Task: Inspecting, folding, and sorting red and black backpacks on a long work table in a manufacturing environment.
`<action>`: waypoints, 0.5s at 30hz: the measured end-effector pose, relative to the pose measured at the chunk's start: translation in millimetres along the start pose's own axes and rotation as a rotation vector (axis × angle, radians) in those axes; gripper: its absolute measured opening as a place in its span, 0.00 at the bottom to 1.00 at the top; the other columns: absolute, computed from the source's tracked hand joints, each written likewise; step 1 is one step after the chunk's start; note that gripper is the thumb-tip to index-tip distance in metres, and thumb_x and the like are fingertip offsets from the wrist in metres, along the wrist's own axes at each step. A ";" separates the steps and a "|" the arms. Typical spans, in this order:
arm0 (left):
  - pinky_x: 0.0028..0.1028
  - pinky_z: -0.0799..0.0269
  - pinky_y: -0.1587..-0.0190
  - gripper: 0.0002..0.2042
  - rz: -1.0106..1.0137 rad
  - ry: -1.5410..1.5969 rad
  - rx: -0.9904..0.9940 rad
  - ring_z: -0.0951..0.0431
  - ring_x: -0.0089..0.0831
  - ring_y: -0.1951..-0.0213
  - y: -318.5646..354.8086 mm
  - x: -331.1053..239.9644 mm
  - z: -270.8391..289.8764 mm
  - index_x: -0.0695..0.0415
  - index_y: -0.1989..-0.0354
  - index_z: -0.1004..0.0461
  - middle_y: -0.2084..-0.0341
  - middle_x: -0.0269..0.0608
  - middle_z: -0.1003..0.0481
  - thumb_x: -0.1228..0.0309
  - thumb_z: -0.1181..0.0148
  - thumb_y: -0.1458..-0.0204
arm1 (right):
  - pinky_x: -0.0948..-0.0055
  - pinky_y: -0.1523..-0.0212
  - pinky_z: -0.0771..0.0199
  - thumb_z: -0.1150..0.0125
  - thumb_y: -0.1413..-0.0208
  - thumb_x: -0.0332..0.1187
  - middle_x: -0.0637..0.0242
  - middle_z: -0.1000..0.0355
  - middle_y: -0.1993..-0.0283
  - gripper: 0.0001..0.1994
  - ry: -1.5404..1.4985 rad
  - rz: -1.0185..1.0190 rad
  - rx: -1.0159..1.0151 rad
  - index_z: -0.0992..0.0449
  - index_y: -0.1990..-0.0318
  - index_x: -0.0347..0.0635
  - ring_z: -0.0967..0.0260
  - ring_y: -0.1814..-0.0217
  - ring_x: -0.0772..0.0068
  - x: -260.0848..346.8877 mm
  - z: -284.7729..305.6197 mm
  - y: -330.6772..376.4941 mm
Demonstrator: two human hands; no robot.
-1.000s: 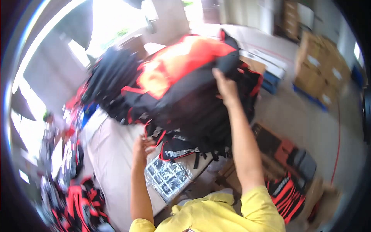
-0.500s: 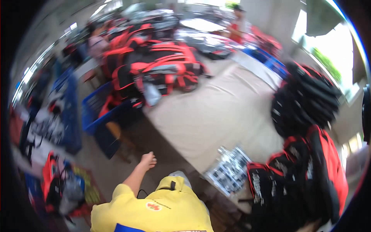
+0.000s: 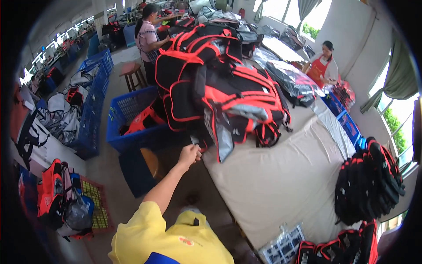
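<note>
My left hand (image 3: pixel 190 156) reaches forward from a yellow sleeve, its fingers curled into a loose fist. Nothing shows between the fingers. It hovers by the near left corner of the cloth-covered table (image 3: pixel 281 185), just short of a large heap of black backpacks with red trim (image 3: pixel 246 92). A grey flap (image 3: pixel 225 143) of one bag hangs over the table edge, right of the hand. Whether the fingertips touch the dark strap ends above them, I cannot tell. My right hand is out of view.
Left of the heap stands a blue crate (image 3: pixel 132 141) with a red-and-black piece inside. More backpacks (image 3: pixel 367 185) stand at the right table edge, near a clear packet (image 3: pixel 283 246). One person (image 3: pixel 147 39) works behind the heap, another in a red apron (image 3: pixel 318 70) across the table.
My left hand has moved forward and a little right, toward the backpack heap, still closed. The view has swung, so the heap looks nearer and the right-hand bags sit lower.
</note>
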State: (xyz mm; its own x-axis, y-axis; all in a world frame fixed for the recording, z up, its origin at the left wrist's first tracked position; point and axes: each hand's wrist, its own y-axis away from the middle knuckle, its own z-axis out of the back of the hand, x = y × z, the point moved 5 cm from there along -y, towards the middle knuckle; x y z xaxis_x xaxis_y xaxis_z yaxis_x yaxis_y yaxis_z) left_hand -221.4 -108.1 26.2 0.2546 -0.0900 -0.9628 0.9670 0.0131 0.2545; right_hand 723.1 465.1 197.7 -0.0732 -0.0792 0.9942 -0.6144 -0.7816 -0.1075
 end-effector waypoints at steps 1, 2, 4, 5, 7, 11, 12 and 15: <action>0.24 0.32 0.80 0.17 -0.105 0.014 -0.043 0.23 0.21 0.80 -43.0 -27.5 19.8 0.59 0.59 0.21 0.76 0.36 0.20 0.58 0.48 0.27 | 0.66 0.73 0.25 0.39 0.35 0.36 0.65 0.22 0.67 0.06 0.035 -0.030 0.042 0.19 0.58 0.46 0.26 0.69 0.67 -2.9 -9.5 42.6; 0.24 0.32 0.79 0.17 -0.169 0.097 -0.053 0.22 0.21 0.79 -80.7 -56.3 32.5 0.60 0.59 0.21 0.77 0.36 0.21 0.59 0.48 0.27 | 0.66 0.73 0.25 0.39 0.35 0.36 0.65 0.22 0.67 0.07 0.082 -0.044 0.076 0.19 0.58 0.46 0.26 0.69 0.67 7.8 -7.6 76.6; 0.23 0.29 0.77 0.16 -0.272 0.273 -0.066 0.22 0.20 0.78 -152.0 -121.1 47.2 0.60 0.59 0.21 0.78 0.34 0.22 0.60 0.48 0.27 | 0.66 0.73 0.24 0.39 0.35 0.36 0.64 0.22 0.67 0.07 0.177 -0.055 0.144 0.19 0.58 0.46 0.26 0.69 0.67 36.0 -10.3 125.8; 0.23 0.27 0.75 0.16 -0.323 0.346 -0.068 0.22 0.21 0.77 -184.3 -151.9 52.2 0.60 0.59 0.20 0.77 0.33 0.22 0.61 0.48 0.27 | 0.66 0.73 0.24 0.39 0.34 0.37 0.64 0.22 0.67 0.07 0.227 -0.077 0.177 0.20 0.58 0.46 0.26 0.69 0.67 43.4 -11.6 154.4; 0.26 0.20 0.67 0.14 -0.207 0.640 -0.104 0.20 0.23 0.73 -260.4 -177.6 54.7 0.58 0.59 0.21 0.73 0.33 0.21 0.61 0.47 0.28 | 0.66 0.73 0.24 0.39 0.34 0.37 0.64 0.22 0.67 0.07 0.317 -0.130 0.240 0.20 0.58 0.45 0.26 0.69 0.67 43.3 -16.0 210.7; 0.31 0.18 0.52 0.12 -0.109 1.081 -0.040 0.18 0.33 0.57 -414.6 -202.5 64.9 0.58 0.55 0.24 0.60 0.42 0.20 0.62 0.46 0.28 | 0.66 0.72 0.24 0.39 0.33 0.37 0.64 0.21 0.67 0.08 0.485 -0.282 0.330 0.20 0.57 0.45 0.26 0.69 0.67 14.6 5.7 314.4; 0.30 0.19 0.51 0.11 -0.176 1.117 -0.027 0.18 0.33 0.55 -444.5 -209.6 76.8 0.58 0.55 0.24 0.59 0.42 0.21 0.62 0.44 0.28 | 0.66 0.72 0.24 0.39 0.33 0.37 0.64 0.21 0.66 0.08 0.516 -0.332 0.351 0.20 0.57 0.45 0.25 0.69 0.67 -0.2 14.6 339.3; 0.31 0.21 0.58 0.10 -0.174 1.363 0.067 0.19 0.29 0.62 -478.3 -235.0 28.4 0.55 0.57 0.24 0.67 0.35 0.23 0.62 0.40 0.30 | 0.66 0.72 0.24 0.39 0.32 0.38 0.64 0.21 0.66 0.08 0.574 -0.462 0.325 0.20 0.57 0.45 0.25 0.69 0.67 -45.0 55.9 425.4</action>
State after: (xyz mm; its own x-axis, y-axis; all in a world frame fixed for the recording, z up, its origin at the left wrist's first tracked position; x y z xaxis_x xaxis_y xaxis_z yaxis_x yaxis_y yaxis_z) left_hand -744.0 -121.5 133.4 -0.0229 0.9542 -0.2982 0.9947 0.0516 0.0887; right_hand 509.0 101.6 107.7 -0.3144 0.5571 0.7686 -0.4280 -0.8059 0.4091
